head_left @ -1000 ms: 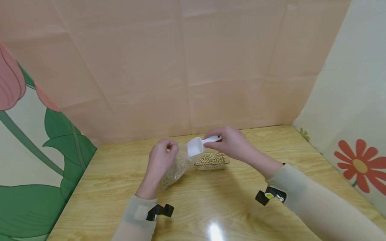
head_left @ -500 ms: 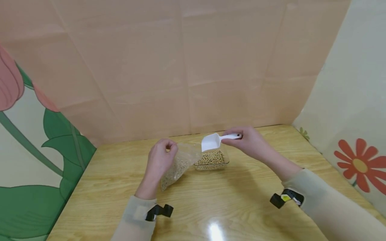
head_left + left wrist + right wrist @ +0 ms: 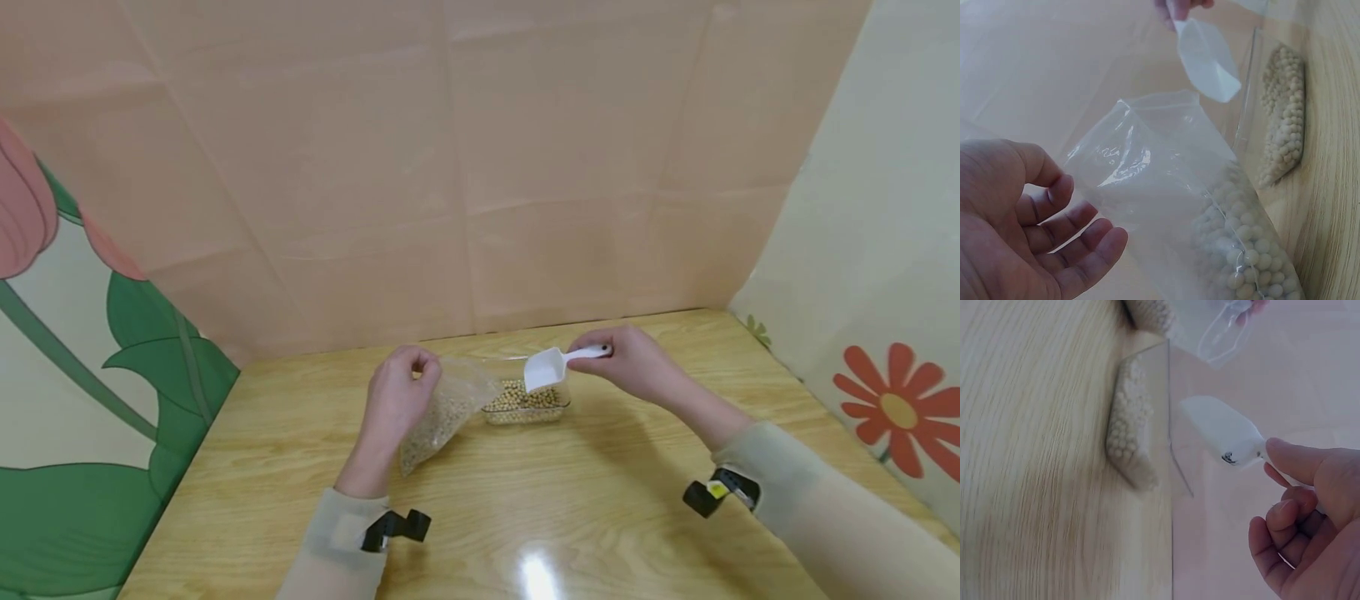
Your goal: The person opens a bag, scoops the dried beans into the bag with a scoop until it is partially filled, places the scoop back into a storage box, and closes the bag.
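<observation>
My left hand [image 3: 405,387] pinches the top edge of a clear plastic bag [image 3: 1141,169], which slants down to the table. Pale round beans, like soybeans, fill the bag's lower part. By its handle, my right hand [image 3: 630,362] holds a small white plastic scoop [image 3: 545,370] between thumb and fingers. The scoop hangs above a clear rectangular container [image 3: 525,417] partly filled with the same beans [image 3: 1129,419]. Its white inner face shows in the head view, with no beans seen on it. The bag's mouth stands at the container's left side.
The wood-grain table [image 3: 480,517] carries the bag and container. A pinkish sheet [image 3: 465,167] covers the wall behind its far edge. To the right is a pale wall with a red flower [image 3: 896,408]. Black wrist mounts [image 3: 397,529] sit on both sleeves.
My right hand has drawn the scoop rightward from the bag's mouth to above the container, then lowered it slightly. The left hand and the bag have stayed in place.
</observation>
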